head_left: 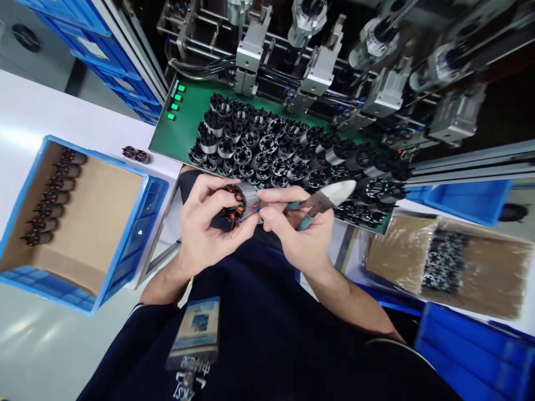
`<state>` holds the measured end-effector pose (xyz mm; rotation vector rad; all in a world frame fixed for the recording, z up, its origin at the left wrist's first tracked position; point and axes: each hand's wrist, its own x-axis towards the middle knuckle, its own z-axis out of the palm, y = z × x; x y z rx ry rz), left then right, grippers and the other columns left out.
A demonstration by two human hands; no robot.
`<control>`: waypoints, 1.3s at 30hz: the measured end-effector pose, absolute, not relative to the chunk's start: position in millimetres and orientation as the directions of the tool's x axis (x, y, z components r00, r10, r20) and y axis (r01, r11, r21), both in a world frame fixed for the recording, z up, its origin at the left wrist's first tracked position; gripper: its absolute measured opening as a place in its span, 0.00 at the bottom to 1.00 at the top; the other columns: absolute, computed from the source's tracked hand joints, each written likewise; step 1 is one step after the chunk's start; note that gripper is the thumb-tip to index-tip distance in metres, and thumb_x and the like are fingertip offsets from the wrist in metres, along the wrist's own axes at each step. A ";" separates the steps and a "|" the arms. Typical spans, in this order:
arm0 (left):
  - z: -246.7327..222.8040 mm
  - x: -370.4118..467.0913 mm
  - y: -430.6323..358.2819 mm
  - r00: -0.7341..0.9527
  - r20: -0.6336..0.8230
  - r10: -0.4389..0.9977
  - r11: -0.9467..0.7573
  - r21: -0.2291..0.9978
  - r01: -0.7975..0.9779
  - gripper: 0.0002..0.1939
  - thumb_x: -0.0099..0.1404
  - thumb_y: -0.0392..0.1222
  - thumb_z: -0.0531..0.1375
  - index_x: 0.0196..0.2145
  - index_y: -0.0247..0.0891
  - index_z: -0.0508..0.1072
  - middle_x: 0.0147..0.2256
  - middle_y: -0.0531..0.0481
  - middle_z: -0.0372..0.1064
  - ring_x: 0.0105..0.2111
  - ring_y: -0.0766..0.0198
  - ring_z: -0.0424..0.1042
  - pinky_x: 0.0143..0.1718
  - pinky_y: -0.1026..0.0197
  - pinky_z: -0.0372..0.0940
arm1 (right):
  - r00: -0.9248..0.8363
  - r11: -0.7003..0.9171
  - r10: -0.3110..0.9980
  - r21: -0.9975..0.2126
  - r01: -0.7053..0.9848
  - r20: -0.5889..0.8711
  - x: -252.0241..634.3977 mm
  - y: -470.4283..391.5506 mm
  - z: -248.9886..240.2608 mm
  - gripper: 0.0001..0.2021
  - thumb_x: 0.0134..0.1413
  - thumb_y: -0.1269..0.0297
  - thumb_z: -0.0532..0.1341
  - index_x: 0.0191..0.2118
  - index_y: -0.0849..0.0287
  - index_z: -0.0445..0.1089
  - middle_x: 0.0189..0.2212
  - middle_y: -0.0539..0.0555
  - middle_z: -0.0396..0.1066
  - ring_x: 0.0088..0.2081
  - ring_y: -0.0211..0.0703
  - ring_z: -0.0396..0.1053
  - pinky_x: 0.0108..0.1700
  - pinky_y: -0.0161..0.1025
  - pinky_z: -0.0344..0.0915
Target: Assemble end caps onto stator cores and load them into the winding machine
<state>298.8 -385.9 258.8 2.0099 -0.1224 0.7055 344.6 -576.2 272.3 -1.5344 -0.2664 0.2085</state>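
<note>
Two bare hands work close together in the head view, above the near edge of a green work surface [190,122]. The left hand [207,223] is closed around a wound core [249,197], a metal cylinder with copper-coloured coils visible at its left end. The core is held in the air, with its axis lying roughly sideways. The right hand [307,242] is partly closed: its thumb and index finger meet at the right end of the core, beside thin wires. A hand tool [324,201] with two blue-grey handles is also held in the right hand, its broad, pale end directed right and far.

Many dark cores [267,145] stand packed together on the green surface, beyond the hands. Four lit green switches [176,98] line its far left portion. Metal machine fixtures [320,69] occupy the far side.

At left, a blue crate [121,239] has a cardboard liner [94,206]; a row of wound cores [54,197] lies along the crate's left side. Two small cores [136,155] sit on the white table [104,125], between crate and green surface. At right, a plastic-covered carton [497,273] contains another group of cores [445,262].
</note>
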 end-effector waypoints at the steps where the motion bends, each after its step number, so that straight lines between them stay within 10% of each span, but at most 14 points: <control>1: 258.1 298.4 -387.3 0.828 0.528 0.188 -0.534 0.762 -0.365 0.13 0.72 0.48 0.80 0.47 0.49 0.82 0.50 0.46 0.83 0.51 0.49 0.85 0.49 0.46 0.84 | 0.945 0.047 0.324 -0.998 0.029 0.043 346.3 -574.6 276.9 0.13 0.73 0.47 0.79 0.51 0.49 0.90 0.30 0.49 0.78 0.28 0.41 0.70 0.35 0.43 0.72; 8: 247.6 296.8 -387.3 0.831 0.541 0.130 -0.649 0.680 -0.342 0.10 0.73 0.46 0.77 0.49 0.50 0.85 0.52 0.45 0.82 0.50 0.51 0.85 0.47 0.50 0.85 | 0.884 0.021 0.457 -0.993 -0.120 -0.097 358.1 -583.3 274.9 0.20 0.71 0.42 0.80 0.42 0.55 0.83 0.29 0.47 0.73 0.28 0.37 0.65 0.33 0.39 0.65; 13: 235.6 295.2 -379.1 0.758 0.631 0.162 -0.733 0.591 -0.336 0.13 0.70 0.48 0.83 0.41 0.48 0.84 0.56 0.45 0.85 0.51 0.49 0.87 0.44 0.48 0.87 | 0.619 0.152 0.745 -0.841 -0.519 -0.248 365.4 -604.9 272.6 0.22 0.71 0.46 0.79 0.40 0.55 0.73 0.28 0.43 0.59 0.27 0.33 0.53 0.31 0.36 0.56; 18: 235.1 286.4 -396.5 0.886 0.340 0.316 -0.206 0.936 -0.286 0.23 0.76 0.64 0.78 0.38 0.46 0.79 0.53 0.46 0.86 0.55 0.43 0.89 0.51 0.39 0.89 | 0.529 0.303 0.829 -0.649 -0.698 -0.183 363.7 -612.6 274.8 0.21 0.74 0.51 0.76 0.39 0.51 0.64 0.23 0.38 0.47 0.23 0.33 0.44 0.29 0.35 0.53; 24: 244.6 284.3 -427.7 0.925 -0.193 0.328 0.311 0.946 0.087 0.38 0.68 0.89 0.70 0.45 0.49 0.82 0.49 0.46 0.87 0.54 0.41 0.92 0.51 0.37 0.91 | 0.606 0.296 0.771 -0.734 -0.612 -0.194 361.3 -614.3 277.5 0.15 0.76 0.53 0.76 0.41 0.52 0.73 0.26 0.41 0.54 0.25 0.35 0.50 0.31 0.38 0.56; 31: 248.4 284.6 -431.2 0.899 -0.215 0.381 0.325 0.942 0.088 0.36 0.69 0.82 0.76 0.50 0.46 0.81 0.59 0.50 0.86 0.58 0.42 0.91 0.56 0.41 0.91 | 0.741 0.088 0.613 -0.909 -0.407 -0.273 356.2 -632.4 275.2 0.15 0.77 0.47 0.76 0.45 0.52 0.79 0.31 0.48 0.66 0.30 0.39 0.61 0.35 0.42 0.61; 35: 236.1 288.4 -438.3 0.881 -0.145 0.450 0.365 0.931 -0.033 0.28 0.76 0.72 0.77 0.53 0.47 0.81 0.59 0.52 0.87 0.61 0.44 0.91 0.62 0.45 0.88 | 0.925 -0.107 0.372 -0.993 -0.040 -0.077 336.1 -636.6 266.2 0.07 0.84 0.53 0.68 0.54 0.49 0.80 0.36 0.51 0.73 0.33 0.43 0.67 0.38 0.44 0.68; 39: 219.8 291.9 -441.1 0.855 0.027 0.519 0.297 0.932 -0.210 0.20 0.81 0.64 0.75 0.53 0.48 0.80 0.60 0.50 0.86 0.62 0.45 0.90 0.68 0.44 0.84 | 0.820 -0.179 0.560 -0.948 0.263 0.122 313.3 -630.6 259.0 0.05 0.80 0.67 0.64 0.54 0.50 0.75 0.38 0.49 0.76 0.31 0.41 0.70 0.36 0.42 0.70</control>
